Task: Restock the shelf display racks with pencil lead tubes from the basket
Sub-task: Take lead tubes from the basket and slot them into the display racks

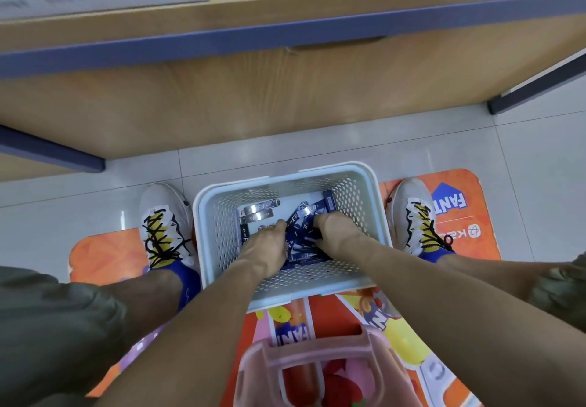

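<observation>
Your left hand (pixel 264 241) and right hand (pixel 333 232) reached into the white basket (pixel 285 292) on the floor, both with fingers curled down onto the dark-blue pencil lead tubes (pixel 301 241) piled between and beneath them, actual grip could not be told, 2 silver tubes (pixel 260 211) lay just beyond your left fingertips.

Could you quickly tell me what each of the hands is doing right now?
Left hand: in the basket, fingers curled onto the tubes; grip cannot be told.
Right hand: likewise down on the tubes; grip cannot be told.
</observation>
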The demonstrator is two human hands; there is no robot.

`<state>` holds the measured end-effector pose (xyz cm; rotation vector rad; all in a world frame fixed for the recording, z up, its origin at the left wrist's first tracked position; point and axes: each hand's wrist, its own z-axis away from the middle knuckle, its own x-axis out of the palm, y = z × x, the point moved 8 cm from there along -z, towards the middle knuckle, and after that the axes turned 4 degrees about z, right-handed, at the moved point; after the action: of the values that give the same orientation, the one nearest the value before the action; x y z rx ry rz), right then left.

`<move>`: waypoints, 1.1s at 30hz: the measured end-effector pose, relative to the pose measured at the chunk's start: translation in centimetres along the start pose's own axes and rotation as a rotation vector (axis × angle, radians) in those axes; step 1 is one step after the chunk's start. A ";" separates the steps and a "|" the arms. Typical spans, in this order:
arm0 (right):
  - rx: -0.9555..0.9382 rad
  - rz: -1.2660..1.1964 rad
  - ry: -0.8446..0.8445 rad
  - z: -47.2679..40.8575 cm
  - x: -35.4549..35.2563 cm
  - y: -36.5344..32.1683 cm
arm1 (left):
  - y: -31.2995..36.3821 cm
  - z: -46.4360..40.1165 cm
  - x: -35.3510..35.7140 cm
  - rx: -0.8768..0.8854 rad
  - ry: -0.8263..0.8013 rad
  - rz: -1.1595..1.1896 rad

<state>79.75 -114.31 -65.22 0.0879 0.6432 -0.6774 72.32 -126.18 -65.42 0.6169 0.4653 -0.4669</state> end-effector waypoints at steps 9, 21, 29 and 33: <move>0.093 -0.880 -0.002 3.2 -2.3 0.2 | -0.1 1.2 -1.2 -0.396 0.134 1.171; -0.003 -1.062 0.286 12.1 -10.2 -1.1 | 9.1 8.5 -7.1 -0.148 0.149 1.700; -0.236 -1.102 0.318 20.3 -23.3 -1.6 | 14.7 14.4 -18.2 0.096 0.202 1.693; -0.375 -1.105 0.363 25.7 -30.4 -2.0 | 18.4 17.6 -24.7 0.210 0.262 1.593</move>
<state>73.96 -106.11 -26.71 -0.5465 1.1654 -1.6054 67.36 -117.47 -31.42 1.0491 0.0589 1.1011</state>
